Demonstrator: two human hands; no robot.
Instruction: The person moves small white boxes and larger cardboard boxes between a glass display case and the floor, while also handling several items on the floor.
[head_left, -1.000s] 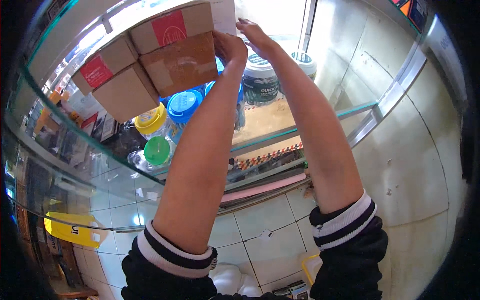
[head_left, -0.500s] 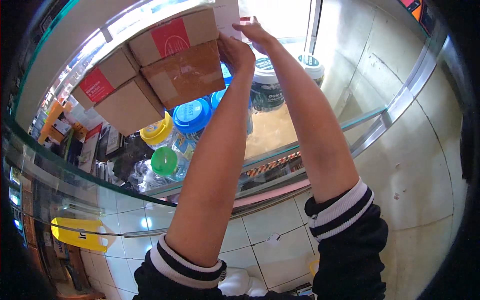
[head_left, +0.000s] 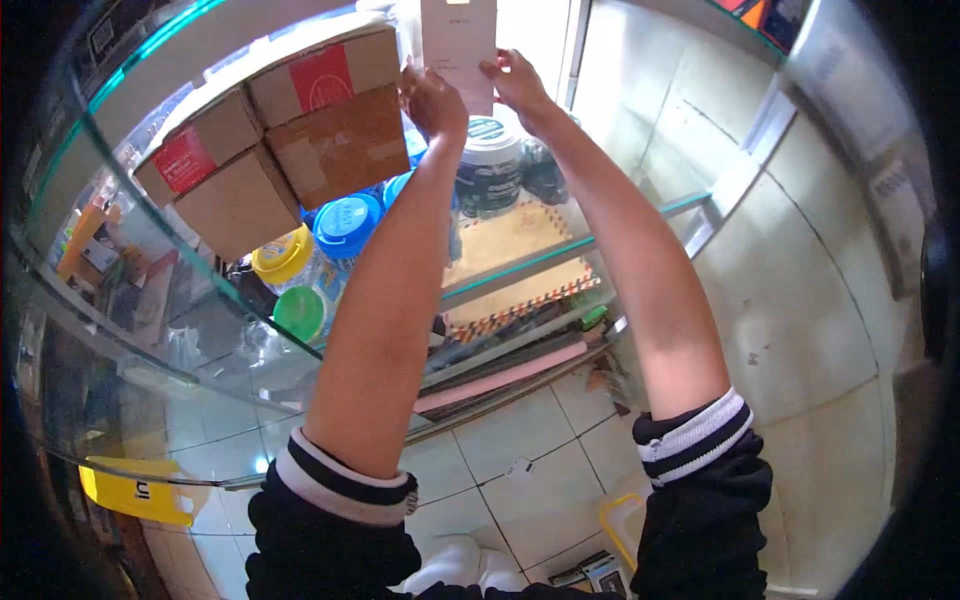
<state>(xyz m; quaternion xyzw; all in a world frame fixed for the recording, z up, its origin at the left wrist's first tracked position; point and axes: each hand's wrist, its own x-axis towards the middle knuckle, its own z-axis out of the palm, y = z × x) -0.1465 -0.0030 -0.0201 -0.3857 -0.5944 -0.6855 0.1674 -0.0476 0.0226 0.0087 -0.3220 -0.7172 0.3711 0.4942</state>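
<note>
A tall white box [head_left: 458, 45] stands upright at the top of the view, right of the stacked cardboard boxes [head_left: 340, 140]. My left hand [head_left: 438, 108] is closed at its left edge, beside the cardboard, with some fingers partly hidden. On the opposite edge, my right hand [head_left: 522, 92] grips the same box between thumb and fingers. Just below the box sits a dark tub with a white lid [head_left: 487, 165]. Behind my right wrist a second dark tub [head_left: 543, 172] is partly covered.
Under the cardboard stand jars with a blue lid [head_left: 347, 225], a yellow lid [head_left: 283, 255] and a green lid [head_left: 299, 314]. A tan envelope [head_left: 520, 250] lies on the glass shelf. The curved glass edge [head_left: 200, 265] crosses the left, and a metal frame [head_left: 735, 190] rises at right.
My right hand has come down onto the right edge of the white box, which now shows more fully. My left hand has shifted from the cardboard's side toward the white box. The view has swung rightward.
</note>
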